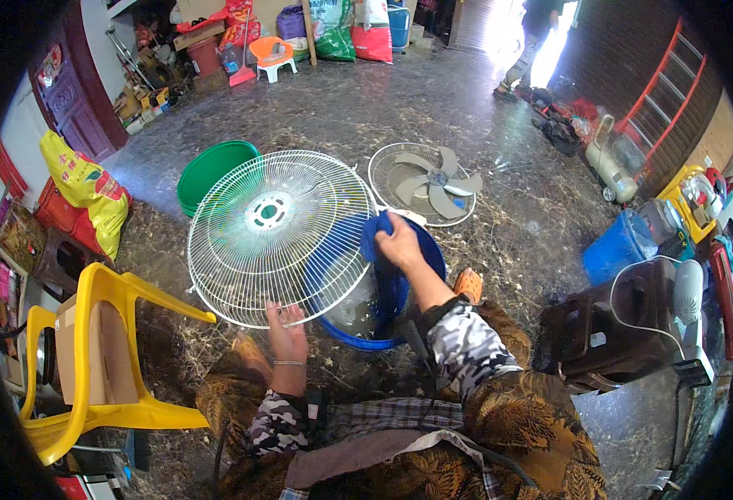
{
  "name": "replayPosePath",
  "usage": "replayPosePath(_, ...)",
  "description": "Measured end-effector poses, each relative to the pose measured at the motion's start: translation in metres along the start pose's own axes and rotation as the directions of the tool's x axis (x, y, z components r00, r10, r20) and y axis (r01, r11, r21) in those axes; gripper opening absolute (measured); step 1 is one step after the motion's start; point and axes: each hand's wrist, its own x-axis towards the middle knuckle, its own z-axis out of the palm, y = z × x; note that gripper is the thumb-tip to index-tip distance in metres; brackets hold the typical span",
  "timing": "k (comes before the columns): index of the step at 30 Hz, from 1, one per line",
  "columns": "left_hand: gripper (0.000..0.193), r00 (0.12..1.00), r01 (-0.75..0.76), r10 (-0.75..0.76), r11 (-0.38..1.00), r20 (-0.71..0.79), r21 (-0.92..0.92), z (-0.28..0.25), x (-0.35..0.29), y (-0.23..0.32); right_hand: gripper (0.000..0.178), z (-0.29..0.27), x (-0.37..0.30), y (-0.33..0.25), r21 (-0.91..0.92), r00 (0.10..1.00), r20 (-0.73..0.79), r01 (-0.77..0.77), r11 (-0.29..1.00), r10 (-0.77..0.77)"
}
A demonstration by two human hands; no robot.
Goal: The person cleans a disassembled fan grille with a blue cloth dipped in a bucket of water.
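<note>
Dark mottled floor (525, 250) surrounds you. Your right grip (398, 240) pinches a blue cloth (371, 237) at the right rim of the white fan grille (279, 237); your left grip (287, 337) touches its near rim, whether closed I cannot tell. It sits partly over a blue tub (368, 342), near a green basin (208, 175).

We look down from the person's head through a wide fisheye, facing forward: the lap (391, 412) lies closest, left hand (287, 333) and right hand (400, 243) near, the floor (316, 104) reaching to a bright doorway (500, 37) far off, edges bending toward the dark rim.
</note>
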Motion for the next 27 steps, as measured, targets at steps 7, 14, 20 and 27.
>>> replayPosePath(7,0.045,1.000,-0.027,0.027,0.999,0.003,0.042,-0.023,0.007,0.002,0.054,0.019,-0.059,-0.028,-0.332,0.998,0.067,0.025,0.943,-0.003)
replayPosePath(14,0.050,0.998,-0.004,0.009,0.997,-0.064,0.077,-0.026,0.004,0.005,0.057,-0.001,-0.099,-0.045,-0.445,0.998,0.058,0.035,0.895,-0.010)
replayPosePath(20,0.045,0.999,-0.011,0.013,0.999,-0.045,0.036,-0.014,-0.006,0.002,0.037,-0.028,-0.056,-0.030,-0.535,0.976,0.118,-0.092,0.840,0.182)
replayPosePath(27,0.050,0.997,-0.033,0.032,0.999,-0.067,-0.008,-0.007,-0.009,0.000,0.033,-0.012,-0.069,-0.037,-0.729,0.948,0.274,0.098,0.677,0.158)
